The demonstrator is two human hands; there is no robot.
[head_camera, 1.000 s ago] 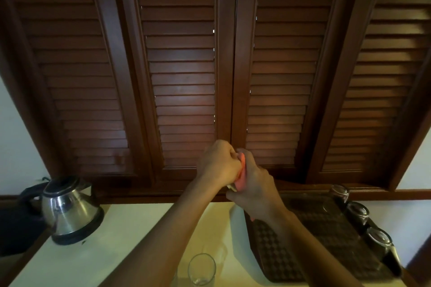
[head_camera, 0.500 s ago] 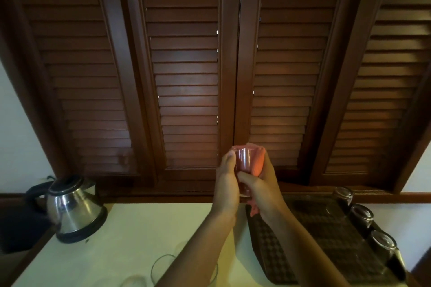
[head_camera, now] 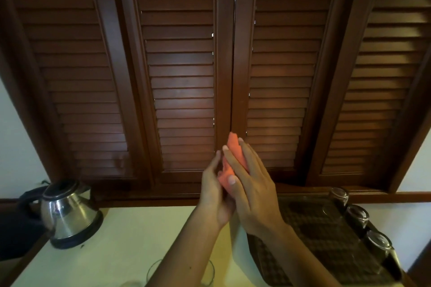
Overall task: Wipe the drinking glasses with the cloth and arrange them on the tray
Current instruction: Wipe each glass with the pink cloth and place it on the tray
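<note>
Here, cloth (head_camera: 229, 163): orange-pink, bunched, long axis running up and slightly away, its tip poking above the fingertips in front of the shutters (head_camera: 182, 91).
Left hand (head_camera: 213, 190): fingers nearly straight, palm pressed against the cloth's left side.
Right hand (head_camera: 253, 190): fingers extended and slightly spread, laid flat over the cloth's right side, thumb across its lower part.
Hands together: sandwiching the cloth; whether a glass sits inside cannot be told.
Tray (head_camera: 314, 237): dark, on the counter (head_camera: 116, 251) at right, three glasses (head_camera: 356, 215) upside down along its far-right edge.
Loose glass (head_camera: 154, 271): on the counter under the left forearm.
Kettle (head_camera: 67, 212): far left.
</note>
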